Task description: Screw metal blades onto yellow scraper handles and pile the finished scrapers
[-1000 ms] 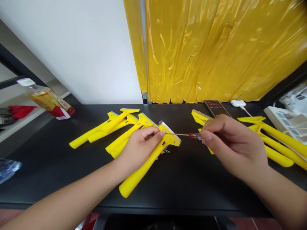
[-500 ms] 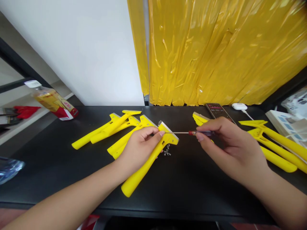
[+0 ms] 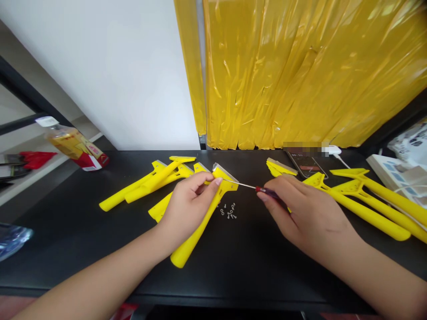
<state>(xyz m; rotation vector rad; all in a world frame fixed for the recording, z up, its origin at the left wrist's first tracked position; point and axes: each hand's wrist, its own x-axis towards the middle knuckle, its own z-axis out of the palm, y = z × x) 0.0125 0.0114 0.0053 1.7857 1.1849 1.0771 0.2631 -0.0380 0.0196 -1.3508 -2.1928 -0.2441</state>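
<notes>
My left hand (image 3: 191, 195) is closed round the head end of a yellow scraper (image 3: 195, 240), whose long handle slants down toward the table's front edge. A metal strip runs along the scraper's top. My right hand (image 3: 300, 209) grips the dark red handle of a screwdriver (image 3: 247, 185). Its thin shaft points left, and the tip meets the scraper's head beside my left thumb; the exact contact point is hidden. Below the head, several small screws and nuts (image 3: 230, 212) lie loose on the black table (image 3: 253, 262).
Several yellow scrapers (image 3: 147, 184) lie left of my hands. Yellow handles (image 3: 373, 215) without strips lie at the right, and loose yellow head pieces (image 3: 280, 166) behind my right hand. A phone (image 3: 305, 164), a white earphone case (image 3: 333, 151) and a drink bottle (image 3: 78, 146) stand farther back.
The scraper and my left hand have shifted slightly left. My right hand has moved left and turned over, palm more downward, tilting the screwdriver; more of the screws show.
</notes>
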